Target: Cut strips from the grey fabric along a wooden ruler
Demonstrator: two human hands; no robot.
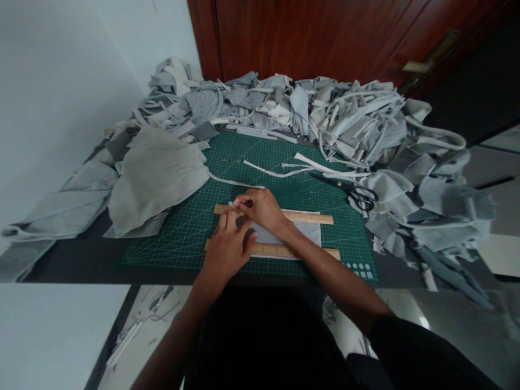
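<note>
A grey fabric piece (311, 233) lies on a green cutting mat (182, 238). Two wooden rulers rest across it: an upper ruler (312, 218) and a lower ruler (280, 251). My left hand (227, 244) lies spread over the fabric's left end, its fingers reaching the upper ruler. Pinched closed, my right hand (264, 208) is at that ruler's left end, touching the left fingertips. Something small and pinkish shows at its fingertips, too small to name. Black-handled scissors (353, 194) lie to the right, beyond the rulers.
Grey and white fabric scraps (280, 100) are heaped along the back and right of the dark table (89, 260). A larger beige cloth (158, 173) lies at the left. Thin fabric strips (280, 173) cross the mat behind my hands. A wooden door (317, 38) stands behind.
</note>
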